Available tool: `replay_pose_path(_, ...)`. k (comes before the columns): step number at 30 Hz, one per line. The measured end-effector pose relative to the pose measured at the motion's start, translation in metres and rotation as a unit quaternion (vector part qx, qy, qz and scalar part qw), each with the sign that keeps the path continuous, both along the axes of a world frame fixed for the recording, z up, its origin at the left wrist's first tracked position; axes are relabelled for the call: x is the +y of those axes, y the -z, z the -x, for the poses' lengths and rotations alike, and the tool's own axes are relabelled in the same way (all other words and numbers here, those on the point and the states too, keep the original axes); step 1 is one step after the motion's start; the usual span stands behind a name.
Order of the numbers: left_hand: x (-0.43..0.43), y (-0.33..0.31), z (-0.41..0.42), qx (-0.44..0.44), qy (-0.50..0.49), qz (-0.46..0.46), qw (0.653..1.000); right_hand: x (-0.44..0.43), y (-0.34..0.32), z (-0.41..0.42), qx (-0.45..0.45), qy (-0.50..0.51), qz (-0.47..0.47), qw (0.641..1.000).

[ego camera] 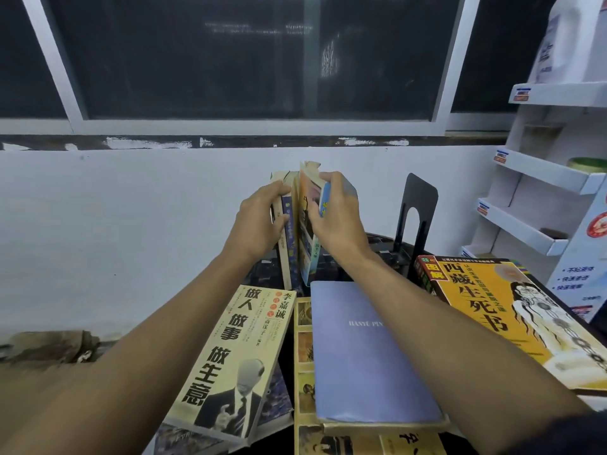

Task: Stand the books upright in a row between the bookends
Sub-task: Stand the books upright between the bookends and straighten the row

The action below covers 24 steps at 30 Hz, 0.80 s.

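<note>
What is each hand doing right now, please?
Left hand: grips the upright books from the left.
Right hand: grips the light-blue book at their right end.

Likely a shop: a white display rack (542,173) with price labels (500,156) beside a dark window (230,60).

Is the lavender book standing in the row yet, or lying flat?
Lying flat: the lavender book rests cover-up on an illustrated book, nearer the camera than the upright books.
</note>
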<state>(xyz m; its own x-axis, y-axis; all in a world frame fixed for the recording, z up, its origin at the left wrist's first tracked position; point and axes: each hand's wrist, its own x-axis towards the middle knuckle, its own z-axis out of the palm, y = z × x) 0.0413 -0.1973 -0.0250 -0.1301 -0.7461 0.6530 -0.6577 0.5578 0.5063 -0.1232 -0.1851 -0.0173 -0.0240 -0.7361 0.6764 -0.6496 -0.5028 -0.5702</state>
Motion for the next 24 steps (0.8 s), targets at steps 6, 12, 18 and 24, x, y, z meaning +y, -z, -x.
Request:
replay_pose_path(6, -0.002, 0.000, 0.001, 0.005, 0.004, -0.005, 1.000, -0.011, 0.011, -0.005, -0.014, -0.003, -0.017, 1.000)
replay_pose_path(12, -0.004, 0.002, 0.000, 0.007, 0.013, 0.009, 1.000, -0.014, 0.019, -0.012, -0.006, -0.018, -0.011, 1.000)
replay_pose_path(18, -0.004, 0.002, 0.003, 0.005, 0.012, 0.010, 1.000, -0.010, 0.024, -0.007, -0.012, -0.043, -0.009, 0.999)
replay_pose_path(24, -0.003, 0.002, 0.001, 0.004, 0.009, 0.004, 1.000, -0.001, 0.021, 0.016, 0.043, -0.138, -0.109, 0.983)
